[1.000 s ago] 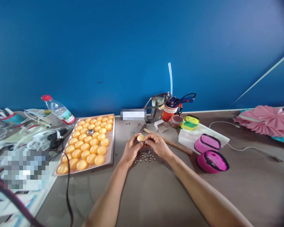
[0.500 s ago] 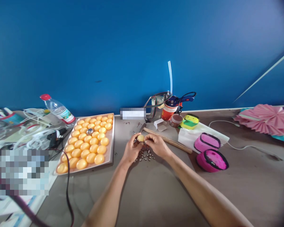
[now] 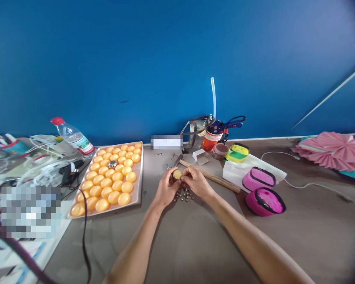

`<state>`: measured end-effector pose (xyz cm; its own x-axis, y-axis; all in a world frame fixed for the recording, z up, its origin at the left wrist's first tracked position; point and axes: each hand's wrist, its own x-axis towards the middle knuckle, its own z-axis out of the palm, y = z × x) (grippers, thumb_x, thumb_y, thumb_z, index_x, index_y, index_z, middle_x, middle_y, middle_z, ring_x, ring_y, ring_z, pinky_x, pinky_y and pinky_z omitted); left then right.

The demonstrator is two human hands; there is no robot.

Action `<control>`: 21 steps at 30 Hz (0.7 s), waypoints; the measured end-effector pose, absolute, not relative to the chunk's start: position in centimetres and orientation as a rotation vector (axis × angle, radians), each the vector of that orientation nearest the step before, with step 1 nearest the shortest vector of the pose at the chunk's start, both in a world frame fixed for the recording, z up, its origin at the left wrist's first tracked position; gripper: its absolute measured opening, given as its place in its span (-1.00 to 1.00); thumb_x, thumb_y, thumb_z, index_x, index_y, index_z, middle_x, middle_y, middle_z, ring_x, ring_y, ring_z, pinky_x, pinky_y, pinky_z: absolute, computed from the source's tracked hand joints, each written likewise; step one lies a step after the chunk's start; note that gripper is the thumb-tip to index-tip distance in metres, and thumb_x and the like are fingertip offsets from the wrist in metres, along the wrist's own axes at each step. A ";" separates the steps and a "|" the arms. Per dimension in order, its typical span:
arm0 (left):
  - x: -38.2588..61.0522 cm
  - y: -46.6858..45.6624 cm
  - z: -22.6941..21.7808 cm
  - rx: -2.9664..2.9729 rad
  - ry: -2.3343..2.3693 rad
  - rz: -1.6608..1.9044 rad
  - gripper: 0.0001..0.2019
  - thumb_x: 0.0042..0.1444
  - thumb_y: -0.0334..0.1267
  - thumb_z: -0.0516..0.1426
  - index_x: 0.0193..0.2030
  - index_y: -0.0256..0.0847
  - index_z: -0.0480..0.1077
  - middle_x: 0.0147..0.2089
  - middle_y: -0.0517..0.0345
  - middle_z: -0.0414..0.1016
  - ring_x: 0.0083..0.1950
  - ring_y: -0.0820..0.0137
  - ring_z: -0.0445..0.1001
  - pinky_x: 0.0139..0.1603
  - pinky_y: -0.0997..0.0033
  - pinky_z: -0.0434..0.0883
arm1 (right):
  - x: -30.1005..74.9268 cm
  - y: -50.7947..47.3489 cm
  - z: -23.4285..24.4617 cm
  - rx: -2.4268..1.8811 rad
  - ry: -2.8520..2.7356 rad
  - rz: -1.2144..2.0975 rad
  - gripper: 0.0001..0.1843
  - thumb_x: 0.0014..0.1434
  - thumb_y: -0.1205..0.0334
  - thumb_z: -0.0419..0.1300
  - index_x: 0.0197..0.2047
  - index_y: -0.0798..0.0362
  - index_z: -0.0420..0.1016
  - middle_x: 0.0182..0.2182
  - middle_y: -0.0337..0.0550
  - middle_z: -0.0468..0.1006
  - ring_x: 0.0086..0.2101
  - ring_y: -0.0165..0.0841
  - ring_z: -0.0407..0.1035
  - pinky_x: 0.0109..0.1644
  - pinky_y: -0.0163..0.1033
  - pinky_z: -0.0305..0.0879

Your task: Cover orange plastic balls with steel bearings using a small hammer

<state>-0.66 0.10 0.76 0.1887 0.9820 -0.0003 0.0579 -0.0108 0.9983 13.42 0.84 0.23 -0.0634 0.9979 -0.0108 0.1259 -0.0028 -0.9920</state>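
My left hand (image 3: pixel 167 187) is closed around a yellowish ball (image 3: pixel 177 174), gripping it from the left. At the ball's right edge my right hand (image 3: pixel 196 182) is pinched, its fingertips touching or almost touching the ball; whatever is between them is too small to make out. Shiny little metal studs (image 3: pixel 185 195) lie loose on the table just below both hands. Behind the hands rests a hammer (image 3: pixel 214 176) with a long wooden handle. To the left, a shallow tray (image 3: pixel 141 173) holds rows of orange balls (image 3: pixel 106 183) and one silver, studded-looking ball (image 3: pixel 113 164).
A tilted water bottle (image 3: pixel 77 140) stands behind the tray, near tangled cables (image 3: pixel 44 157). At the back are an orange cup (image 3: pixel 211 141) and a brown-filled jar (image 3: pixel 220 150). Two pink pouches (image 3: pixel 264 202) sit at right, and a pink paper fan (image 3: pixel 334 152) lies farther over.
The ball has shifted slightly right and down and appears turned in my left hand. My right fingertips stay pinched by its edge. The tray and tools have not moved.
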 end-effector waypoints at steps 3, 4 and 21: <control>-0.6 0.0 0.8 1.329 1.107 1.044 -0.55 -0.06 -0.26 0.19 0.02 -0.25 0.29 -0.21 0.10 0.46 -0.26 0.38 0.44 -0.21 0.41 0.38 | 13.4 0.9 0.3 -1.279 -1.295 1.245 -0.93 -0.08 0.31 0.11 -0.50 0.03 0.24 -0.68 -0.36 0.34 -0.62 -0.43 0.26 -0.49 -0.31 0.17; -0.6 0.0 0.8 1.309 1.096 1.050 -0.56 -0.06 -0.26 0.19 0.01 -0.24 0.29 -0.23 0.11 0.46 -0.28 0.39 0.44 -0.22 0.41 0.38 | 13.4 0.9 0.4 -1.248 -1.270 1.279 -0.91 -0.08 0.30 0.13 -0.50 0.03 0.24 -0.68 -0.36 0.34 -0.62 -0.43 0.25 -0.49 -0.31 0.17; -1.1 0.7 0.5 0.974 0.935 1.205 -0.58 -0.08 -0.18 0.24 -0.04 -0.20 0.36 -0.22 0.17 0.45 -0.42 0.50 0.44 -0.29 0.45 0.38 | 16.1 1.8 0.7 -1.341 -1.717 0.926 -0.86 0.02 0.32 0.07 -0.36 0.07 0.44 -0.45 -0.21 0.50 -0.41 -0.37 0.36 -0.26 -0.27 0.25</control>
<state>-1.05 0.72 0.47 0.1212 0.9909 -0.0591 -0.3032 0.0936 0.9483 16.13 1.78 0.70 -0.1641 0.9782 0.1273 0.4311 0.1872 -0.8827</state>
